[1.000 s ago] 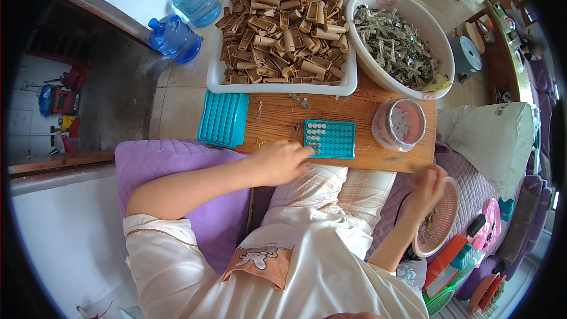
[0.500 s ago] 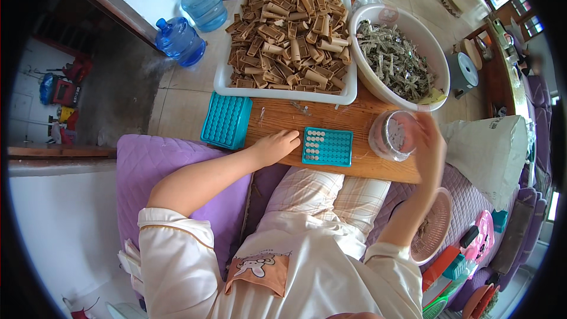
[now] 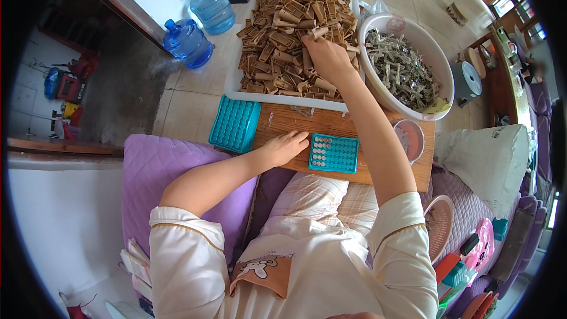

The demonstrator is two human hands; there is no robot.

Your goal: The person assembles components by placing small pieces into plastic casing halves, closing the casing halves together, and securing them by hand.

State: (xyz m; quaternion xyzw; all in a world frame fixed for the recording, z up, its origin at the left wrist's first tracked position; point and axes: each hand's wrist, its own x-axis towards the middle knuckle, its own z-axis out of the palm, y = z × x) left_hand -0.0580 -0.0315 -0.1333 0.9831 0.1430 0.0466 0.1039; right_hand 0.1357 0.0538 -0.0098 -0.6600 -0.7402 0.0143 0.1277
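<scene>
Here, the left hand (image 3: 287, 147) lies loosely spread beside one teal pitted tray (image 3: 344, 156); the right hand (image 3: 328, 59), grip unclear, touches many brown half-tubes (image 3: 284, 44).

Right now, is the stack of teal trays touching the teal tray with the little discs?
Apart. The head view shows bare wooden tabletop and the left hand between the stack of teal trays and the tray of discs.
</scene>
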